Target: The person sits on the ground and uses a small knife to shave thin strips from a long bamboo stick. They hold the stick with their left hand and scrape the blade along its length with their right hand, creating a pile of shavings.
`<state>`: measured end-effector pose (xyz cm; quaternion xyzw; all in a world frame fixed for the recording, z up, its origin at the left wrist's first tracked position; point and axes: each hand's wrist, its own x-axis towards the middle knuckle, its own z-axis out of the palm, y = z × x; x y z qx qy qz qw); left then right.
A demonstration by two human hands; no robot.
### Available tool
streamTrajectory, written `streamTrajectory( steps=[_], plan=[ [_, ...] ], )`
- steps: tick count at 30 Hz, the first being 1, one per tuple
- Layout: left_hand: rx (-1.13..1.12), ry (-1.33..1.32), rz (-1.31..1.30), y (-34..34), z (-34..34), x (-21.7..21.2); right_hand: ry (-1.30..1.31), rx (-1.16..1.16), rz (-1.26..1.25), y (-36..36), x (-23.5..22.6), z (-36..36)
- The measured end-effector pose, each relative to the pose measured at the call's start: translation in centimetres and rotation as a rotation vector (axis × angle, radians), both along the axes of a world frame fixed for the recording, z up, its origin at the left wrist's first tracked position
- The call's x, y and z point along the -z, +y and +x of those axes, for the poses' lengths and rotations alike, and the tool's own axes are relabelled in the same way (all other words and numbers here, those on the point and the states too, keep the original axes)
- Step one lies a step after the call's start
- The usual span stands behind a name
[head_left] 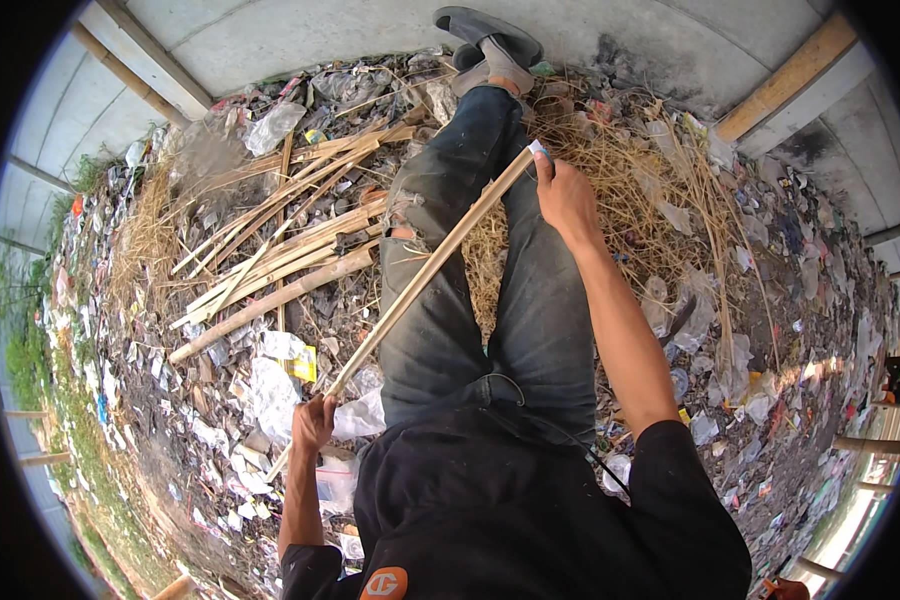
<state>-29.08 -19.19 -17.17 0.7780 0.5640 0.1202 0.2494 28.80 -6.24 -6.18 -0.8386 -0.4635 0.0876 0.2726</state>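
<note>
Black cloth of the person's top [510,500] fills the 6 o'clock part of the view, with grey worn trousers [490,300] running up from it toward 12 o'clock, where a grey shoe [495,45] rests near a concrete edge [370,30].

Across the thighs lies a long pale bamboo strip [425,275], slanting from about 7 o'clock up to 1 o'clock. At its lower end the left hand [313,422] is wrapped around it in a closed fist, fingers curled over the strip. At its upper end the right hand [565,195] is also closed, gripping what looks like a small blade [538,150] set against the tip of the strip; how the fingers sit on the handle cannot be made out.

Toward 10 o'clock from the knees lies a heap of split bamboo lengths [280,250], fanned over littered ground. Dry straw [630,170] is piled at about 1 o'clock, just beside the right hand. Scraps of plastic and paper litter [270,385] cover the soil at 8 o'clock and again at 3 o'clock.
</note>
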Motion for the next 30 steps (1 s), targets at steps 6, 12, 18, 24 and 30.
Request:
streamTrajectory(
  steps=[6, 12, 18, 24, 30],
  plan=[
    [-0.040, -0.013, 0.014, 0.1, -0.1, 0.4, -0.005, -0.081, -0.069, 0.0, 0.2, -0.6],
    [-0.020, 0.040, 0.064, 0.2, 0.5, -0.3, 0.075, -0.162, -0.128, -1.4, 1.8, -6.9],
    [-0.070, 0.072, 0.061, -0.1, 1.6, -1.0, 0.088, -0.354, -0.076, -4.9, 3.9, -14.3],
    [-0.132, 0.095, 0.003, -1.2, 3.3, -2.8, 0.116, -0.324, -0.033, -5.8, 4.4, -15.9],
    [-0.133, 0.115, -0.004, -1.3, 5.0, -5.0, 0.083, -0.379, -0.042, -6.1, 4.7, -15.8]
  ],
)
